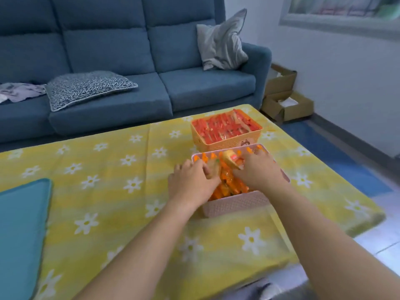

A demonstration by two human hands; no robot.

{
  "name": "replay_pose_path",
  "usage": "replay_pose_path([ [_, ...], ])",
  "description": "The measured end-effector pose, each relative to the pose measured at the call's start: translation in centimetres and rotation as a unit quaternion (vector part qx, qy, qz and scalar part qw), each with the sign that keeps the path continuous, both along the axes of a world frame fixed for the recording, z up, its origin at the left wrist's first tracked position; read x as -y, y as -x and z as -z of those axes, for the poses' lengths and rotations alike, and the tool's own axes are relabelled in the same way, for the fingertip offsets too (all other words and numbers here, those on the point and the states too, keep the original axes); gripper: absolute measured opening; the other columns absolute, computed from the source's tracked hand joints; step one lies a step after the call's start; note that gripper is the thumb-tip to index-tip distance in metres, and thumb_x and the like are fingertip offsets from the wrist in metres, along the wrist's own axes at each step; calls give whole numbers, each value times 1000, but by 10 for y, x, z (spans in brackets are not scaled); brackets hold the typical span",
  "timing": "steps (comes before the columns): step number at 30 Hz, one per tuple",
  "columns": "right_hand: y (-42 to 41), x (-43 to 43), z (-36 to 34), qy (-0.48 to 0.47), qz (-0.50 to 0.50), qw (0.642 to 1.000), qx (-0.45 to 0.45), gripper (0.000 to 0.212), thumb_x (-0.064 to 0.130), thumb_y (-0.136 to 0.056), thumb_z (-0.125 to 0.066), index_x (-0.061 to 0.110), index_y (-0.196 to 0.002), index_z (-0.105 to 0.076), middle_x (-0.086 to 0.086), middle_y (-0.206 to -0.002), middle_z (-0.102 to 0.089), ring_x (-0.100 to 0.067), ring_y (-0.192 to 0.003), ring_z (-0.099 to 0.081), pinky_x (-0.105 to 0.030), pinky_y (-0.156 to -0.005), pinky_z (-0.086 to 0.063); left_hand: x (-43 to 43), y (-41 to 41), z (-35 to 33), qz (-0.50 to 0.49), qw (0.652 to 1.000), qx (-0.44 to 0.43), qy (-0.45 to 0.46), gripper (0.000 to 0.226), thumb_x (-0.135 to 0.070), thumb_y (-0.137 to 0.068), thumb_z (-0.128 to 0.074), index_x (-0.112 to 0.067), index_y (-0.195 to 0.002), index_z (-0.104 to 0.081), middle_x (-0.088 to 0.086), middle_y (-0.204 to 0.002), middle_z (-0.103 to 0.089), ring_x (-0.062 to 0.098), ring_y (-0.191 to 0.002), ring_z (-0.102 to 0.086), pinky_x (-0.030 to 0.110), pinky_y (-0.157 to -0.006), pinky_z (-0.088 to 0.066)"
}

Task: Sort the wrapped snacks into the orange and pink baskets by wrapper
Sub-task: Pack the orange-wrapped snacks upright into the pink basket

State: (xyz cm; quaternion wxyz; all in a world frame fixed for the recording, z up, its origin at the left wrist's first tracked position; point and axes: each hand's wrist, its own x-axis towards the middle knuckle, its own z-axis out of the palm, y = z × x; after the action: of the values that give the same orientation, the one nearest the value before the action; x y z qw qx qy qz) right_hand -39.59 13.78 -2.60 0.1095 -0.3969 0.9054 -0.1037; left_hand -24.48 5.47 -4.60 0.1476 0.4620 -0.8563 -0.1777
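The pink basket (236, 204) stands on the yellow flowered cloth, filled with orange-wrapped snacks (229, 187). Both hands are inside it. My left hand (191, 180) rests on the snacks at the basket's left side, fingers curled among them. My right hand (258, 169) is over the right side and pinches one snack (230, 160) that sticks up near the far rim. Behind it the orange basket (225, 145) holds rows of red-wrapped snacks (225, 127). The motion blur hides what my left fingers grip.
A teal mat (21, 230) lies at the table's left edge. The blue sofa (108, 61) with cushions runs behind the table. Cardboard boxes (285, 102) sit on the floor at the right. The table's right edge drops to the tiled floor.
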Motion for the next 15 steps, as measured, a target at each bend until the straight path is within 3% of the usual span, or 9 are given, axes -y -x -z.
replay_pose_path([
  [2,11,-7,7,-56,-24,998,11,73,58,-84,-57,26,-148,-45,-15,-161,-24,-40,-145,-24,-57,-114,-29,-3,8,1,-13,1000,14,18,42,-71,-78,-56,-35,-98,-53,-7,-111,-59,25,-110,-53,39,-90,-44],
  [3,14,-8,8,-35,-34,999,4,73,62,-84,-56,27,-147,-45,-13,-161,-25,-39,-145,-25,-58,-113,-29,-3,11,1,-16,1000,16,18,47,-73,-76,-58,-34,-102,-52,-8,-112,-59,25,-111,-53,39,-89,-42],
  [5,21,-14,3,47,-33,998,-4,71,69,-84,-53,30,-143,-49,-9,-152,-38,-36,-138,-34,-55,-110,-33,-7,19,0,-14,998,40,35,55,-72,-73,-63,-32,-109,-50,-8,-112,-62,25,-112,-56,40,-88,-39],
  [7,27,-22,0,121,-23,992,25,61,61,-87,-56,30,-139,-54,-5,-143,-46,-32,-132,-42,-52,-107,-39,-9,22,-3,-23,998,35,54,50,-60,-74,-68,-32,-111,-49,-6,-109,-66,26,-107,-61,40,-86,-40],
  [10,40,-33,3,233,-10,970,62,41,43,-94,-57,26,-130,-63,-1,-123,-58,-24,-114,-57,-41,-94,-50,-11,21,-15,-55,994,-78,51,38,-45,-78,-71,-33,-106,-49,-11,-101,-65,21,-90,-62,37,-78,-49],
  [13,47,-37,-7,338,5,911,235,34,36,-100,-53,28,-132,-58,5,-107,-66,-16,-91,-65,-29,-73,-54,-22,32,-28,-10,978,-203,43,34,-35,-80,-77,-31,-103,-52,-14,-97,-61,13,-86,-58,28,-66,-46],
  [15,48,-39,-15,367,9,847,385,41,42,-100,-53,31,-139,-50,3,-112,-65,-18,-88,-68,-34,-73,-56,-33,45,-32,55,963,-262,24,36,-26,-80,-80,-31,-103,-53,-16,-99,-61,8,-90,-58,21,-69,-45],
])
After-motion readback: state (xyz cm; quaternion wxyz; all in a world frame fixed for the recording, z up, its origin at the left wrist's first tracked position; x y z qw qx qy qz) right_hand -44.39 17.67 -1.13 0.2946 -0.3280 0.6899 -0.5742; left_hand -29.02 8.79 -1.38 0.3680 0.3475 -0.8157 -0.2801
